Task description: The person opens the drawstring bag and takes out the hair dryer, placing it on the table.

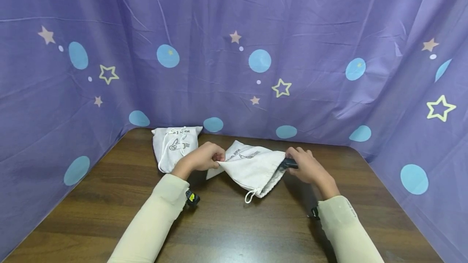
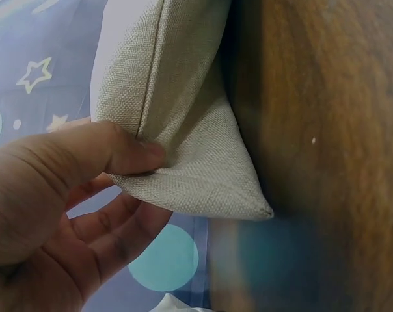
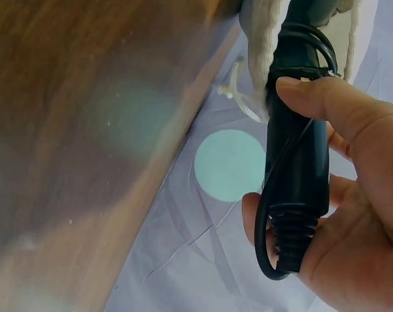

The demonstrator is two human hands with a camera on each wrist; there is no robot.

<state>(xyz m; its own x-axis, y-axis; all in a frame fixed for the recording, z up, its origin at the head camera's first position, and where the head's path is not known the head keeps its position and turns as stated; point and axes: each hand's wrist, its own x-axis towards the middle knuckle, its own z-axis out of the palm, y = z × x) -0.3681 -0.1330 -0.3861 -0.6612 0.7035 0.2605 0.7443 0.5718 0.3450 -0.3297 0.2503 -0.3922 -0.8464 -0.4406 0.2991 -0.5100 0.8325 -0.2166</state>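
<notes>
A white cloth drawstring bag [image 1: 252, 171], printed with lettering that begins "Hair D" and a line drawing, is stretched between both hands above the wooden table. Its bottom corner is pinched between the thumb and fingers of my left hand [image 1: 206, 157]; the seam and corner [image 2: 203, 188] show closely in the left wrist view. At the bag's mouth, on the right, my right hand [image 1: 307, 165] grips the black handle of a hair dryer [image 3: 297, 156]. A black cord loops around that handle, which reaches into the bag's mouth; the rest is hidden in the cloth.
A second white drawstring bag [image 1: 177, 147] with similar print lies at the table's back left, just beyond the left hand. The dark wooden table [image 1: 234, 230] meets a purple curtain [image 1: 219, 15] with stars and blue dots at its back and sides.
</notes>
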